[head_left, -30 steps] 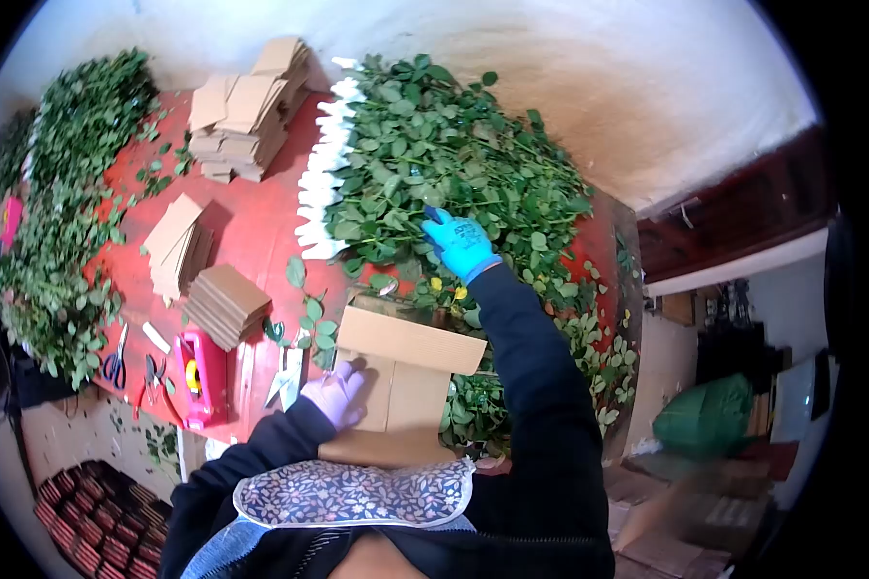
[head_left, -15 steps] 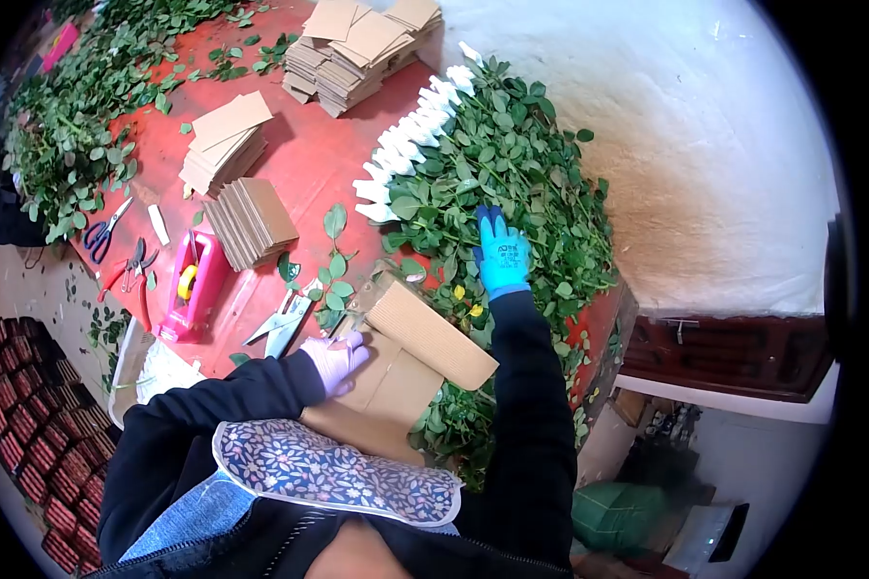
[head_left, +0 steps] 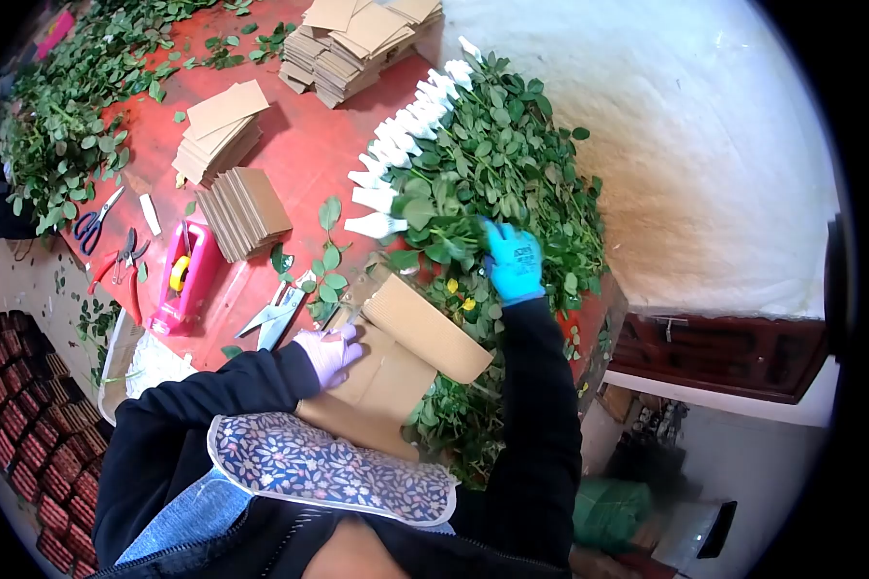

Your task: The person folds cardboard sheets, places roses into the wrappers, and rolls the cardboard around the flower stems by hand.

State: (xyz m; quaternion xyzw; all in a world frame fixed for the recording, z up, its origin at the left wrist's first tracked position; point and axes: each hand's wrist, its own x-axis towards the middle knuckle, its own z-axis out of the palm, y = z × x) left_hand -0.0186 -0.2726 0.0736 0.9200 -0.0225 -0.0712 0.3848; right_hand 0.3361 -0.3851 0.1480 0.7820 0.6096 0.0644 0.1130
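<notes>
My left hand (head_left: 329, 355), in a lavender glove, rests on a sheet of cardboard (head_left: 388, 384) with its fingers loosely apart. A corrugated cardboard strip (head_left: 430, 328) lies across that sheet's far side. My right hand (head_left: 517, 262), in a blue glove, has its fingers curled round a leafy stem (head_left: 449, 234) at the near edge of a large pile of leafy stems (head_left: 521, 145). White-wrapped heads (head_left: 396, 145) line the left side of the pile. The wrapped head nearest me (head_left: 377, 225) sticks out further left than the others.
Scissors (head_left: 278, 314), a pink tape dispenser (head_left: 185, 275), red-handled pruners (head_left: 126, 261) and dark-handled scissors (head_left: 97, 224) lie on the red table (head_left: 309, 145). Cardboard stacks (head_left: 244, 214) stand behind them. More foliage (head_left: 58, 145) covers the far left. A white wall (head_left: 686, 164) rises at right.
My right hand has shifted slightly right and toward me, its fingers now curled round a stem. The nearest white-wrapped head now protrudes leftward. My left hand stays on the cardboard.
</notes>
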